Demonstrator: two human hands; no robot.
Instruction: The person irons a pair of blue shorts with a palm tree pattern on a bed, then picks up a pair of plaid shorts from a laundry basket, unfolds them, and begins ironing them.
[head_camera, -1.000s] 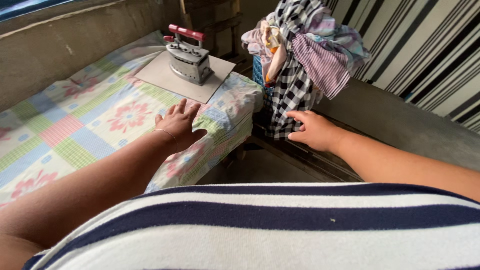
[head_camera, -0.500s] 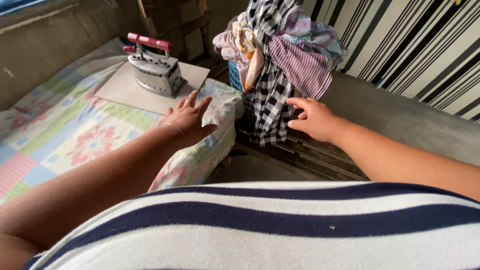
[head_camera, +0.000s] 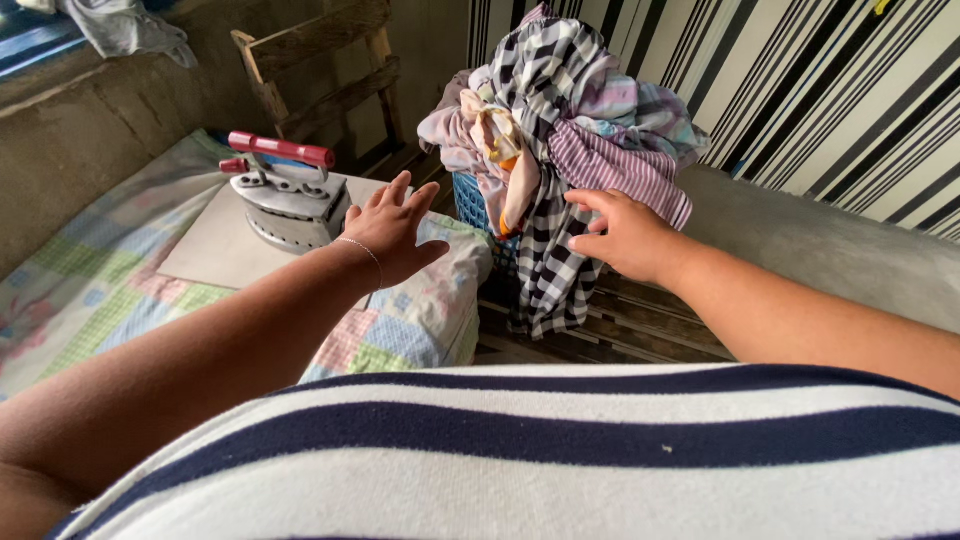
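My left hand (head_camera: 393, 232) hovers open, fingers spread, above the corner of a table covered with a flowered patchwork cloth (head_camera: 110, 285). It is just right of a grey metal charcoal iron with a red handle (head_camera: 283, 195) standing on a pale flat board (head_camera: 215, 250). My right hand (head_camera: 625, 235) is open and reaches toward a heap of clothes (head_camera: 570, 140) piled in a blue basket (head_camera: 467, 200). Its fingertips are at a black-and-white checked garment (head_camera: 545, 260) hanging down the heap's front, under a purple striped one (head_camera: 620, 172).
A wooden chair frame (head_camera: 320, 60) stands behind the iron against a rough concrete wall. A striped black-and-white wall runs along the right above a grey concrete ledge (head_camera: 800, 240). Dark wooden slats (head_camera: 620, 320) lie under the basket. A grey cloth (head_camera: 125, 25) hangs top left.
Both hands rose and moved forward toward the clothes heap. My left hand lifted off the cloth. The view swung right and up, bringing the heap closer.
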